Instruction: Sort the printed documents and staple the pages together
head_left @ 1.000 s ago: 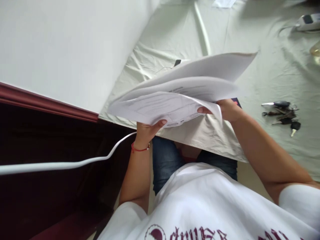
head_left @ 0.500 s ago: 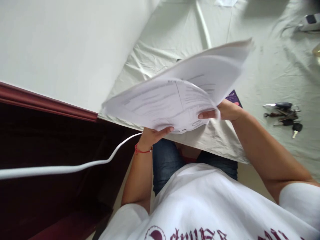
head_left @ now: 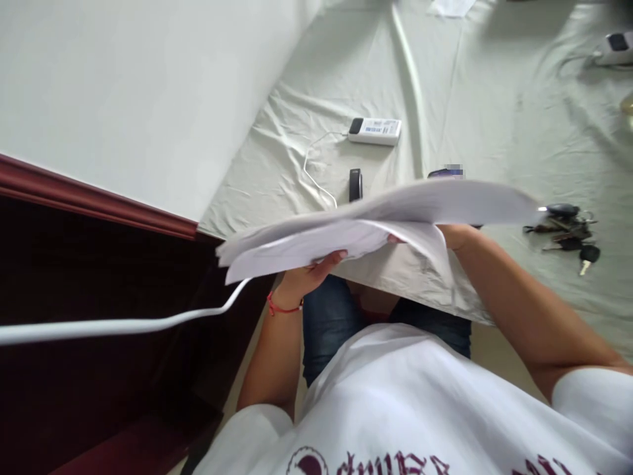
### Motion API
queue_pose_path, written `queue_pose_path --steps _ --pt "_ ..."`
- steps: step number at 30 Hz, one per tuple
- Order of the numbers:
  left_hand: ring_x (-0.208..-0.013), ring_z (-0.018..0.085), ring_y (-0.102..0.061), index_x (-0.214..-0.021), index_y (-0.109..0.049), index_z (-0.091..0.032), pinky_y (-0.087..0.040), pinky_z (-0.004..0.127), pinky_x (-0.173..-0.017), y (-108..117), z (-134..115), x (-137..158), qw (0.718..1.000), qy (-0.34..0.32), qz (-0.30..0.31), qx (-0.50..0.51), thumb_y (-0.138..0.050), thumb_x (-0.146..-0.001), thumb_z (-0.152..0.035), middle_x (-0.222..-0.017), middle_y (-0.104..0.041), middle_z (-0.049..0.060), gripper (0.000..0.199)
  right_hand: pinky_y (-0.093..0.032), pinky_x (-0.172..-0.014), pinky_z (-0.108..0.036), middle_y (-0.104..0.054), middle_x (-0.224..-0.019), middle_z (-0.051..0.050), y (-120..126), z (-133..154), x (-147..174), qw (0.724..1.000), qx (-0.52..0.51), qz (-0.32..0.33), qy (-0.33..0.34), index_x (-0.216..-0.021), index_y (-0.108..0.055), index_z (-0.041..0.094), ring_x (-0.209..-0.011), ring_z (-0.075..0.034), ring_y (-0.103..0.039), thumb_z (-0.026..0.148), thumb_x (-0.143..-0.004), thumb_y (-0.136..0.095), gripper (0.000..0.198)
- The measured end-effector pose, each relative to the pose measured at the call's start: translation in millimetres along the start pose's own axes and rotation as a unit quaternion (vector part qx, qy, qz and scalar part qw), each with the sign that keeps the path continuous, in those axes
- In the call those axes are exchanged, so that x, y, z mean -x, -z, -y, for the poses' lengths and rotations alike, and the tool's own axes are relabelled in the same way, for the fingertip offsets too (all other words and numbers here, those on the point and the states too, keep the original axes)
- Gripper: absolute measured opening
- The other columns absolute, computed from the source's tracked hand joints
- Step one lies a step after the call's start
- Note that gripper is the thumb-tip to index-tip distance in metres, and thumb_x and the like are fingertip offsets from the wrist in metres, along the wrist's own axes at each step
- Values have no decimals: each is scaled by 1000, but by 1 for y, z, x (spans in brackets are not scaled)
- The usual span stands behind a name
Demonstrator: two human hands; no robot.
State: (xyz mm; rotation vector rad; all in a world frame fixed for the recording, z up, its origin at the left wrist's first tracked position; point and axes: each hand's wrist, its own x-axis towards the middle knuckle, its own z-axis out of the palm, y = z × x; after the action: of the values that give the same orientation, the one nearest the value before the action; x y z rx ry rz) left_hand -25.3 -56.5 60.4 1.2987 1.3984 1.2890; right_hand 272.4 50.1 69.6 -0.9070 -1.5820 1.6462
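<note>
A power bank point(head_left: 374, 131) lies on the bench point(head_left: 494, 119) beyond the papers point(head_left: 346, 231), toward the wall-side edge, its cable point(head_left: 316, 173) passing out of sight behind them; a black device point(head_left: 355, 185) lies nearer the papers; keys point(head_left: 568, 227) lie by their right end; a white device point(head_left: 613, 50) and a sheet point(head_left: 452, 6) are cut off by the frame; the papers mostly cover a dark thing point(head_left: 440, 174), and their print is unreadable; they are held above the near edge, long axis roughly along it, left end toward the near left corner; the left hand point(head_left: 309, 274) clamps them under its thumb; the right hand point(head_left: 455, 235) grips them too, its fingers mostly hidden.
</note>
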Motion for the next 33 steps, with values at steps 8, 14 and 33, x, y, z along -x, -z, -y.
queue_pose_path --steps 8,14,33 --pt "-133 39 -73 -118 -84 -23 -56 62 -121 -41 -4 35 964 157 96 190 -96 -78 -47 -129 -83 13 49 -69 -95 -51 -84 -117 -6 10 -2 41 996 -50 9 -70 -114 -87 26 -111 -36 -80 58 -83 -91 45" --pt "-119 40 -80 -109 -84 -19 -66 56 -106 -53 30 37 944 229 63 229 -95 -75 -60 -107 -87 14 55 -71 -76 -45 -86 -99 -12 11 -35 74 975 -79 -5 -207 -102 -88 18 -88 -33 -83 66 -80 -91 53" --pt "-130 37 -76 -109 -82 -18 -61 51 -115 -64 36 -9 943 173 -44 279 -91 -79 -63 -113 -86 14 56 -71 -78 -45 -86 -101 -10 4 -54 90 968 -96 2 -233 -105 -89 22 -92 -34 -84 62 -87 -86 44"
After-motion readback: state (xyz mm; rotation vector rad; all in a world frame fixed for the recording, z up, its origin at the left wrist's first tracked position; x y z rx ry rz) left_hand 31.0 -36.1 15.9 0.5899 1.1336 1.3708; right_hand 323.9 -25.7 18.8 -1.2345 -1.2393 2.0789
